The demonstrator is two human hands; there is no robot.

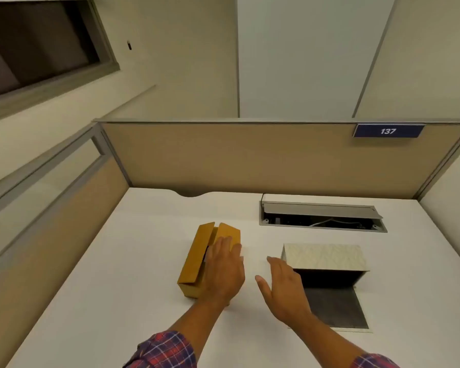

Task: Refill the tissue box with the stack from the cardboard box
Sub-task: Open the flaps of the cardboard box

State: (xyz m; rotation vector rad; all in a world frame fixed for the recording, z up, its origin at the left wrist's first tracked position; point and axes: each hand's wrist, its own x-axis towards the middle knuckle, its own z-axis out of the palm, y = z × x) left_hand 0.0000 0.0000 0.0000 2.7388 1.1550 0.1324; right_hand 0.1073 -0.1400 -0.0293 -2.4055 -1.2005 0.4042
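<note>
Nearest the camera, two plaid sleeves (162,350) are seen reaching out over the white desk (117,301). The right hand (284,290) is held flat just above the desk near centre, fingers spread and released, nothing grasped; it lies just beside the tissue box (323,257), which sits at about 3 o'clock from centre with its side opened and a dark, seemingly empty interior shown. The left hand (225,272) is laid over the cardboard box (197,261) at about 9 o'clock, fingers extended across its open flaps; whether anything is gripped cannot be told. The stack is presumably still inside, though only a dark gap between the flaps is visible. The step in hand is judged to be opening the cardboard box; next, the flaps would need parting and the stack lifting out whole. Farther off, at 1 o'clock, a cable tray (322,216) is recessed, and a partition (250,155) closes the desk.
</note>
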